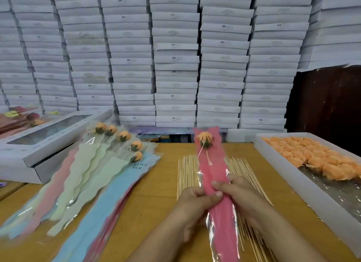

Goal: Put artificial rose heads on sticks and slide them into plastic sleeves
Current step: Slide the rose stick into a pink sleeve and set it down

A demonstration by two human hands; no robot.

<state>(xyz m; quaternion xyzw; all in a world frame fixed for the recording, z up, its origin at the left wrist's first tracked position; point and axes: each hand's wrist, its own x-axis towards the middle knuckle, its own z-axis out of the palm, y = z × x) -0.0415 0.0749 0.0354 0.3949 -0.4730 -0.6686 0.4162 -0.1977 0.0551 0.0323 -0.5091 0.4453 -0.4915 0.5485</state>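
Note:
A pink plastic sleeve (212,170) printed "LOVE YOU" stands upright in the middle of the view, with an orange rose head (204,137) on a thin stick (207,158) inside it near the top. My left hand (197,200) pinches the sleeve's middle from the left. My right hand (237,193) grips the same spot from the right. Bare wooden sticks (186,174) lie spread on the table behind the sleeve and under my hands.
A white tray (289,174) at the right holds several loose orange rose heads (312,156). Several sleeved roses (109,164) lie fanned on the left of the wooden table (152,199), beside a white windowed box (39,144). Stacked white boxes (175,56) fill the wall behind.

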